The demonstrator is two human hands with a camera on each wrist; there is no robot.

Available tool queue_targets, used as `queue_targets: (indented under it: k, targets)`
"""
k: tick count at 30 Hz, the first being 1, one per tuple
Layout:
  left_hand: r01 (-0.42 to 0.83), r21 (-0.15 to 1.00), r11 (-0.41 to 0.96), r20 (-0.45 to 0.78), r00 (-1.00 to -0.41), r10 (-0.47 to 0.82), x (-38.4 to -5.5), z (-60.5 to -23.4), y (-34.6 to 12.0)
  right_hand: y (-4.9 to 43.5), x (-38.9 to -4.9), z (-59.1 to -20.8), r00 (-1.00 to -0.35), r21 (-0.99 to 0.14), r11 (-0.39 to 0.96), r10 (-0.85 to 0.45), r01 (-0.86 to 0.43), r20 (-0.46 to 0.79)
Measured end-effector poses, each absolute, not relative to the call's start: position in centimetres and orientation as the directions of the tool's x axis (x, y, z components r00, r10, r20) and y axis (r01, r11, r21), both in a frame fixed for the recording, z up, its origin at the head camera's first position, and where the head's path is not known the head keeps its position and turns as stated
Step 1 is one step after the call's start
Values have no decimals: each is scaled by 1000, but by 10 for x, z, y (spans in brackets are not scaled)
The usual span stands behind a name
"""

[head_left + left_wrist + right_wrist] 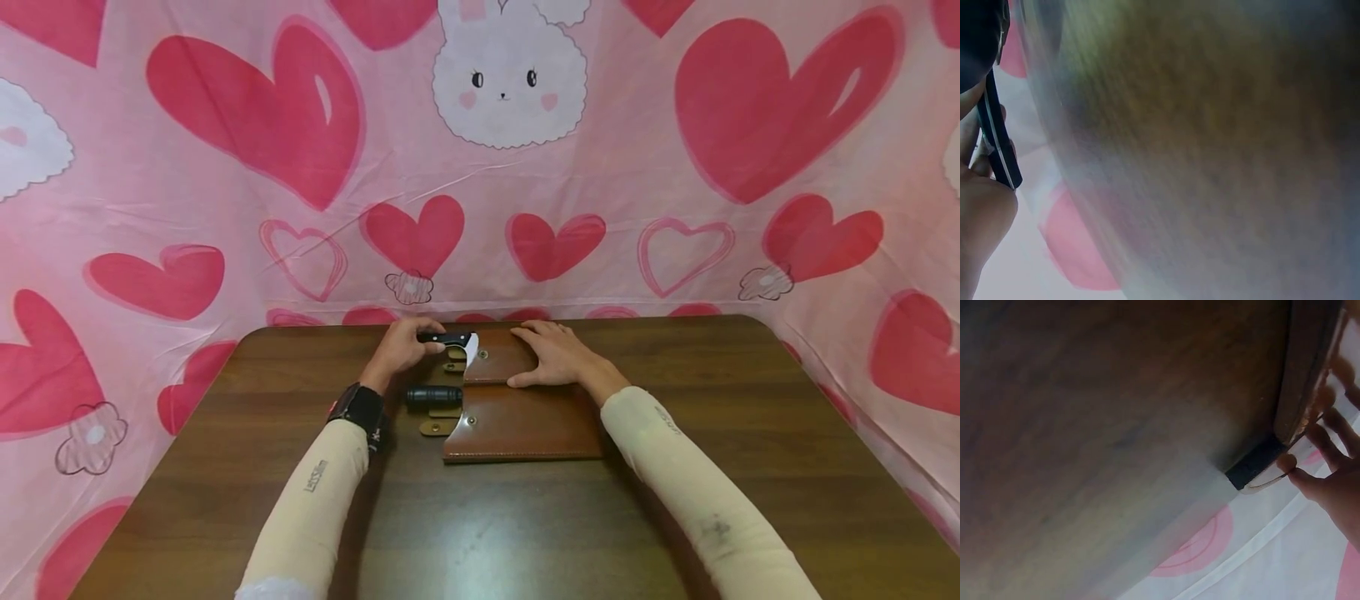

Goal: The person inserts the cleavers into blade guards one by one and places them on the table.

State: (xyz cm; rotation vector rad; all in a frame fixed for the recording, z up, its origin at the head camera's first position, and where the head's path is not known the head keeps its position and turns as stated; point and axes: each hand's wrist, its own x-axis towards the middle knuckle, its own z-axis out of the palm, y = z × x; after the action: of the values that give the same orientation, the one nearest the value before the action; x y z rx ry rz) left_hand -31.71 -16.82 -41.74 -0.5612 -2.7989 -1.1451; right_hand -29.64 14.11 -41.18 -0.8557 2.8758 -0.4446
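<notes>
My left hand grips the black riveted handle of a knife between thumb and fingers; that handle also shows in the left wrist view. A curved strip of its bright blade shows at the mouth of the rear brown leather sheath, and the rest is hidden inside. My right hand lies across this sheath with fingers spread, thumb near its front edge. Directly in front lies a second brown sheath. From its left end sticks a black ribbed cylindrical handle.
Tan snap straps stick out left of the sheaths. Both sheaths lie on a dark wooden table, near its back edge. Behind hangs a pink cloth with hearts and rabbits.
</notes>
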Motion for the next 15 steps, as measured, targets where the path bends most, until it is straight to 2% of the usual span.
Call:
queue_targets:
  k: [15]
  targets:
    - [308,681,664,139,-945,297,-318,-420,-170,141,-300,-417,-833,-344,796,-550,-499,-65]
